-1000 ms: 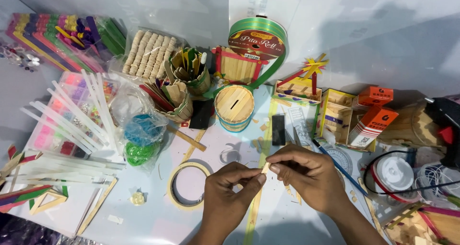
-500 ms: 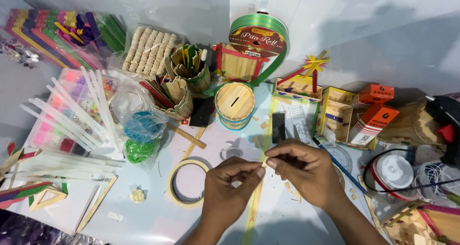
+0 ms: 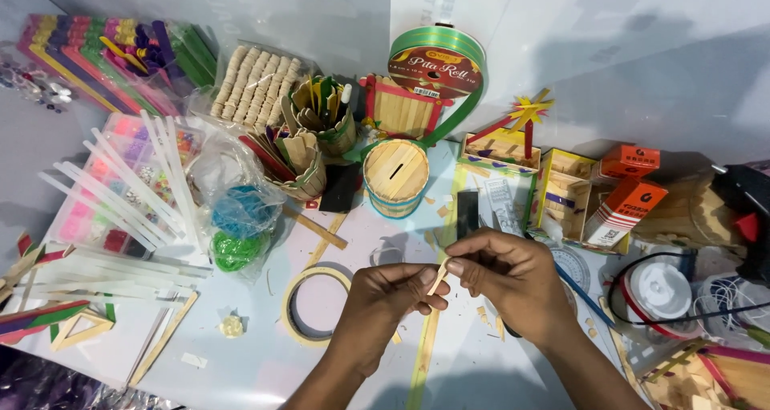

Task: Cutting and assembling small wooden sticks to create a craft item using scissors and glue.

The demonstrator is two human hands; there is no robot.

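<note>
Pinched between the fingers (image 3: 433, 276) of the left hand (image 3: 385, 298) and the right hand (image 3: 513, 274), a short wooden stick piece (image 3: 438, 279) sits just right of the masking tape ring (image 3: 314, 304); grip close to its ends and keep it level above the bench (image 3: 241, 370). Against the earlier frame, both hands sit slightly lower, farther from the round stick-built coin box (image 3: 395, 177).

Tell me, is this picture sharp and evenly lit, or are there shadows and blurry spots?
Head view: mostly sharp; the left hand and right hand pinching a small wooden stick piece look crisp. Broad soft shadows darken the pale wall at upper right and the bottom edge. The ribbon roll shows a mild sheen, with no harsh glare. Straight edges bend slightly near the frame's borders.
</note>
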